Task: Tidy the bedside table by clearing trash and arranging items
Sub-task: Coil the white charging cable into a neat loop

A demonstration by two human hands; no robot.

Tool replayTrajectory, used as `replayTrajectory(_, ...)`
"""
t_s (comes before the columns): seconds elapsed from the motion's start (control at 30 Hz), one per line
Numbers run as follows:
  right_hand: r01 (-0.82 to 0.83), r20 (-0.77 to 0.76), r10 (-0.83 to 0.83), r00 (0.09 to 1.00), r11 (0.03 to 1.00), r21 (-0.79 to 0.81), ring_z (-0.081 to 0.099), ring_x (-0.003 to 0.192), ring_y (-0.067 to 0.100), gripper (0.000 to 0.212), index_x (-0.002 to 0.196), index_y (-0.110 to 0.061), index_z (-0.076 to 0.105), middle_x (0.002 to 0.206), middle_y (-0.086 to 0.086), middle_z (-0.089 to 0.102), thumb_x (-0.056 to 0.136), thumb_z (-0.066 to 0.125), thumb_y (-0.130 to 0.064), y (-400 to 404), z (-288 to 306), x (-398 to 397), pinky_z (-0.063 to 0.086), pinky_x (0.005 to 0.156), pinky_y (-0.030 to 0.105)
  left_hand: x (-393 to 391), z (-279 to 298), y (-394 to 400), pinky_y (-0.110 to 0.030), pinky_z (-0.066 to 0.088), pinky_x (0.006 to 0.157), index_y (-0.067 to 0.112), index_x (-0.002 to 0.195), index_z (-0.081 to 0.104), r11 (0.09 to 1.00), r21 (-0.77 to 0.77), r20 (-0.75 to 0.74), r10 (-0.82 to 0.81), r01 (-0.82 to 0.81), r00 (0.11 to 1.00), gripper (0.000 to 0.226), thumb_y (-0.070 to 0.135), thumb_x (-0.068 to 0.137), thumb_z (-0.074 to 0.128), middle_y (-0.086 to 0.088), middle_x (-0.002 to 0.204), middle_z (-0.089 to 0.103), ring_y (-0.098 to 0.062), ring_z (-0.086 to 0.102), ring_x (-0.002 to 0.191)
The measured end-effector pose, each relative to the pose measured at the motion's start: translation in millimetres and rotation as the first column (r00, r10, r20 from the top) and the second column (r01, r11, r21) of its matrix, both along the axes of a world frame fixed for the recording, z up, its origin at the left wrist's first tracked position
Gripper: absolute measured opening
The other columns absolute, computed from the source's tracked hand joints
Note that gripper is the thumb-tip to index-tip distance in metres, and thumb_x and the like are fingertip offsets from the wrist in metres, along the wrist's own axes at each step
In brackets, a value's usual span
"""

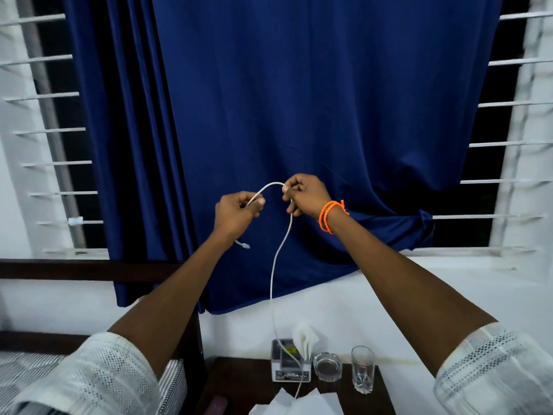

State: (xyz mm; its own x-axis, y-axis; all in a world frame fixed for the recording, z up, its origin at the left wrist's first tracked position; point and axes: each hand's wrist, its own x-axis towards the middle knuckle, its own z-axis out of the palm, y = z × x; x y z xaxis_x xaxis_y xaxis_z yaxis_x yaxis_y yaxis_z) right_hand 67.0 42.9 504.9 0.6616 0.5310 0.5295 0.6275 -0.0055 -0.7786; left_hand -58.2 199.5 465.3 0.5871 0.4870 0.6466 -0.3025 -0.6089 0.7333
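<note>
A white cable (pixel 276 259) is held up in front of the blue curtain (pixel 299 100), pinched near its plug end by the left hand (pixel 236 212) and gripped a little further along by the right hand (pixel 302 194), a short arc spanning between them. The rest hangs down to the bedside table (pixel 239 381). It is judged light, limp and springy, best taken near the plug and gathered in loops. Below, a tissue box (pixel 287 375), an ashtray (pixel 327 366) and a fragile drinking glass (pixel 362 369) are set close together, where the trailing end could snag. White paper (pixel 294 405) lies at the front edge.
</note>
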Motion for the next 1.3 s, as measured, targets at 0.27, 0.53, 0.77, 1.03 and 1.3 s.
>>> replayTrajectory(0.27,-0.12,-0.017,0.119,0.993,0.982,-0.143,0.072,0.06,0.018,0.011,0.099,-0.011,0.064,0.083,0.011,0.074,0.093,0.07,-0.019,-4.7,-7.9,2.4,0.056,0.051,0.028,-4.2,3.2,2.6,-0.024,0.058,0.069,0.02,0.094,0.078,0.999,-0.032,0.01,-0.036,0.036,0.999,0.018,0.036,0.096,0.069,0.001,0.082,0.079,-0.01,0.074,0.075)
replayTrajectory(0.53,-0.05,0.056,0.057,0.997,0.993,-0.106,0.073,0.059,0.017,0.009,0.097,-0.007,0.064,0.079,0.011,0.072,0.096,0.064,-0.016,5.0,-2.0,-0.1,0.056,0.051,0.027,-1.9,12.8,-5.8,-0.026,0.058,0.069,0.016,0.099,0.077,0.989,-0.099,0.013,-0.106,0.107,0.994,0.023,0.037,0.097,0.068,-0.005,0.085,0.079,-0.012,0.072,0.075)
replayTrajectory(0.77,-0.018,-0.08,0.011,0.997,0.996,-0.086,0.076,0.062,0.019,0.006,0.092,-0.015,0.06,0.087,0.01,0.073,0.094,0.065,-0.014,6.5,-8.1,11.5,0.055,0.049,0.026,-12.1,14.5,2.1,-0.024,0.059,0.07,0.012,0.107,0.076,0.946,-0.233,-0.032,-0.239,0.225,0.97,0.028,0.034,0.104,0.059,-0.003,0.09,0.078,-0.013,0.073,0.081)
replayTrajectory(1.03,-0.143,0.055,0.154,0.986,0.976,-0.166,0.077,0.073,0.023,0.011,0.106,-0.011,0.063,0.089,0.009,0.073,0.101,0.059,-0.019,13.3,-10.7,-5.3,0.059,0.053,0.029,-3.0,18.3,-4.9,-0.022,0.058,0.068,0.014,0.101,0.079,0.964,-0.177,-0.106,-0.217,0.197,0.97,0.027,0.034,0.103,0.06,0.001,0.082,0.076,-0.008,0.071,0.075)
replayTrajectory(1.3,-0.041,-0.033,0.037,0.999,0.99,-0.137,0.076,0.069,0.026,0.009,0.099,-0.012,0.064,0.097,0.014,0.074,0.099,0.059,-0.019,11.8,-19.8,5.3,0.057,0.051,0.03,-13.8,1.8,6.1,-0.029,0.06,0.074,0.012,0.11,0.076,0.873,-0.364,-0.156,-0.4,0.324,0.903,0.029,0.032,0.105,0.056,0.0,0.08,0.072,-0.015,0.072,0.078)
